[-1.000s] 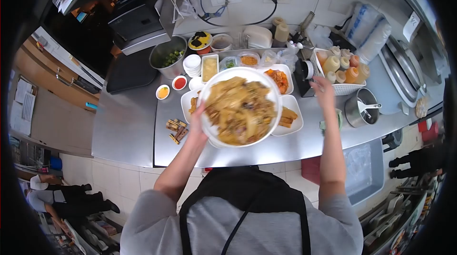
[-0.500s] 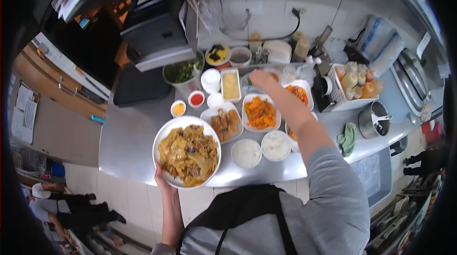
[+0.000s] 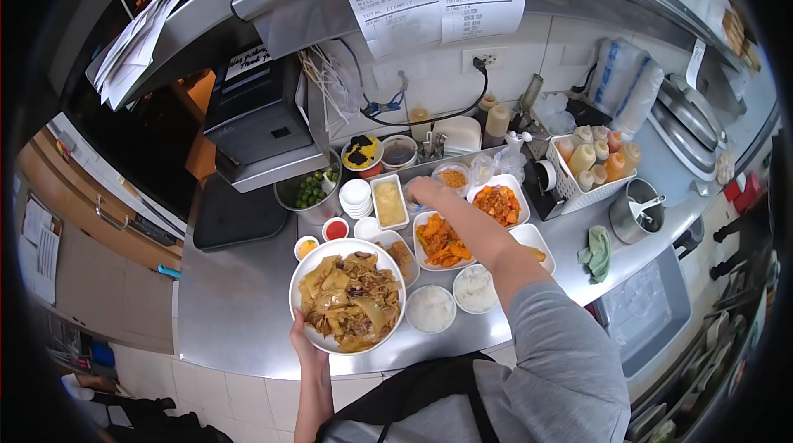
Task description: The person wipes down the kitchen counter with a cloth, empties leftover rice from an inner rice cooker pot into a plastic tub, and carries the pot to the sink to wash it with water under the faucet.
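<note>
My left hand grips the rim of a white plate from below left. Wide brown-sauced noodles fill it, and the plate is raised near the counter's front edge. My right hand reaches to the back of the counter with its fingers bunched and pointing down. It is beside a small container of orange-brown crumbly bits; the fingertips are hidden. Beneath that forearm are dishes of orange-sauced food and chopped red-orange food. Two bowls of white rice stand in front.
A steel counter carries a pot of small green citrus, a red sauce cup, a white tub of pale yellow paste, a basket of squeeze bottles and a green cloth. A printer stands back left.
The camera view has tilted upward, showing more of the shelf and paper slips. My right hand stays at the back containers; my left hand still holds the noodle plate, now overlapping the fried-food dish more.
</note>
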Motion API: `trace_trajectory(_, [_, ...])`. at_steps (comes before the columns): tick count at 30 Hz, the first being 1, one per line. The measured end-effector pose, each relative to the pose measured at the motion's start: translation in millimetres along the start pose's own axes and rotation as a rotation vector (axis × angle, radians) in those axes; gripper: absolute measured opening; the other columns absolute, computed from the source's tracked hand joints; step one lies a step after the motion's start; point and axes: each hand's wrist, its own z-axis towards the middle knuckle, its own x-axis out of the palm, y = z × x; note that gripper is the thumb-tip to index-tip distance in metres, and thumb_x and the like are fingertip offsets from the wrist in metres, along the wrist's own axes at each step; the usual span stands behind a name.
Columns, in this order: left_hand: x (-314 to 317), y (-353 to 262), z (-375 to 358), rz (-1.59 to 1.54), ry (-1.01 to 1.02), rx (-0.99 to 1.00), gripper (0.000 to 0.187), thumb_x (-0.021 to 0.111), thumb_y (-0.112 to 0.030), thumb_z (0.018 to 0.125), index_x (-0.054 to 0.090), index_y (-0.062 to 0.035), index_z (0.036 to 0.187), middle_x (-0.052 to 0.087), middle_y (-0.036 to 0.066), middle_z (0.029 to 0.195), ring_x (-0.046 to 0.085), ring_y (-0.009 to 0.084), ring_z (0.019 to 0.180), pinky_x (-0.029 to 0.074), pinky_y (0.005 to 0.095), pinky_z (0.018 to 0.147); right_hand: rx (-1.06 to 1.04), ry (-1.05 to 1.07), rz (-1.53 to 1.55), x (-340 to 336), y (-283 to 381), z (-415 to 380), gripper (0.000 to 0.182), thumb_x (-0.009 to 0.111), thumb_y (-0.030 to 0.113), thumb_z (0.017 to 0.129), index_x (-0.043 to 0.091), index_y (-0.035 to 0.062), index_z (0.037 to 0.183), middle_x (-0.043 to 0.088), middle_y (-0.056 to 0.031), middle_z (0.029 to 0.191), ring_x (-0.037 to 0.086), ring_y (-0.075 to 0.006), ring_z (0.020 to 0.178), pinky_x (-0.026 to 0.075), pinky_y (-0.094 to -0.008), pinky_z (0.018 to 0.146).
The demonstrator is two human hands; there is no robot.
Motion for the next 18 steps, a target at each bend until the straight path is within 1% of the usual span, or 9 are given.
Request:
trace_trajectory(3, [10.3, 4.3, 7.6, -0.025, 0.015, -0.023, 0.046, 0.035, -0.032, 0.09, 0.036, 0.002, 0.12, 0.043, 0.016, 0.12, 0.044, 0.0269, 0.109, 0.036, 0.0377, 0.092, -0.011, -0.043, -0.07, 4.8, -5.3, -2.1, 0.016, 0.053, 0.01, 0.066, 0.065, 0.0086, 0.077, 0.062, -0.0149, 0.085, 0.06, -0.0285, 0.081, 0.048, -0.0382, 0.071])
trace_trajectory(6, [27.3, 9.3, 14.6, -0.037, 0.029, -0.045, 0.045, 0.033, -0.031, 0.09, 0.035, 0.0016, 0.121, 0.042, 0.016, 0.121, 0.043, 0.027, 0.11, 0.036, 0.038, 0.092, -0.058, -0.2, -0.029, -2.1, 2.6, -19.0, 0.015, 0.052, 0.009, 0.065, 0.065, 0.0099, 0.073, 0.062, -0.0143, 0.082, 0.06, -0.0287, 0.078, 0.048, -0.0381, 0.068])
trace_trajectory(8, [33.6, 14.8, 23.2, -0.041, 0.065, -0.056, 0.045, 0.033, -0.031, 0.09, 0.034, 0.0013, 0.122, 0.041, 0.016, 0.122, 0.043, 0.027, 0.111, 0.035, 0.0381, 0.093, -0.019, -0.21, 0.092, -6.0, -2.0, -18.7, 0.015, 0.057, 0.01, 0.063, 0.065, 0.0087, 0.075, 0.062, -0.0146, 0.079, 0.061, -0.0281, 0.073, 0.049, -0.0354, 0.064])
trace_trajectory(10, [42.3, 19.9, 32.3, -0.053, 0.078, -0.074, 0.046, 0.033, -0.032, 0.09, 0.033, 0.0009, 0.123, 0.04, 0.016, 0.123, 0.042, 0.0271, 0.112, 0.035, 0.0385, 0.093, -0.157, -0.405, 0.309, 1.5, -18.4, -10.4, 0.014, 0.061, 0.008, 0.063, 0.065, 0.0071, 0.077, 0.063, -0.0118, 0.075, 0.061, -0.0219, 0.067, 0.048, -0.0312, 0.061])
trace_trajectory(12, [51.8, 24.9, 40.6, -0.052, 0.05, -0.084, 0.046, 0.032, -0.032, 0.09, 0.033, 0.0006, 0.123, 0.039, 0.016, 0.125, 0.041, 0.0268, 0.113, 0.034, 0.0389, 0.094, 0.071, -0.326, 0.708, -15.5, -16.9, -21.3, 0.014, 0.065, 0.008, 0.065, 0.065, 0.0046, 0.079, 0.064, -0.008, 0.071, 0.06, -0.0147, 0.064, 0.047, -0.0282, 0.059])
trace_trajectory(13, [64.0, 25.3, 40.3, -0.05, 0.054, -0.085, 0.046, 0.032, -0.031, 0.09, 0.033, 0.0009, 0.123, 0.04, 0.016, 0.124, 0.041, 0.0265, 0.113, 0.034, 0.0386, 0.094, 0.057, -0.268, 1.032, -35.4, -11.6, -39.0, 0.011, 0.062, 0.005, 0.071, 0.064, 0.0034, 0.081, 0.063, -0.0055, 0.072, 0.059, -0.0109, 0.065, 0.047, -0.0255, 0.059])
trace_trajectory(15, [76.4, 31.9, 47.7, -0.067, 0.024, -0.117, 0.045, 0.032, -0.03, 0.09, 0.034, 0.0017, 0.122, 0.041, 0.016, 0.124, 0.042, 0.0265, 0.112, 0.036, 0.0382, 0.093, 0.063, -0.221, 1.192, -52.4, -17.5, -41.0, 0.015, 0.06, -0.001, 0.072, 0.062, -0.0006, 0.087, 0.063, -0.0081, 0.079, 0.059, -0.0121, 0.067, 0.049, -0.0229, 0.062])
trace_trajectory(16, [79.1, 37.9, 53.8, -0.077, 0.05, -0.118, 0.044, 0.033, -0.029, 0.09, 0.034, 0.0013, 0.122, 0.041, 0.016, 0.123, 0.042, 0.0268, 0.112, 0.036, 0.0387, 0.092, -0.034, -0.2, 1.268, -60.2, -16.6, -46.7, 0.014, 0.062, 0.001, 0.072, 0.062, -0.0017, 0.085, 0.063, -0.0088, 0.081, 0.059, -0.0123, 0.07, 0.049, -0.0234, 0.063])
trace_trajectory(18, [90.3, 48.3, 61.7, -0.084, 0.078, -0.115, 0.044, 0.034, -0.03, 0.09, 0.034, 0.0005, 0.122, 0.042, 0.017, 0.122, 0.043, 0.0275, 0.11, 0.037, 0.0394, 0.092, -0.137, -0.146, 1.065, -101.1, 13.2, -79.0, 0.015, 0.064, 0.004, 0.071, 0.061, -0.0026, 0.084, 0.062, -0.0078, 0.082, 0.058, -0.0119, 0.07, 0.049, -0.0221, 0.062])
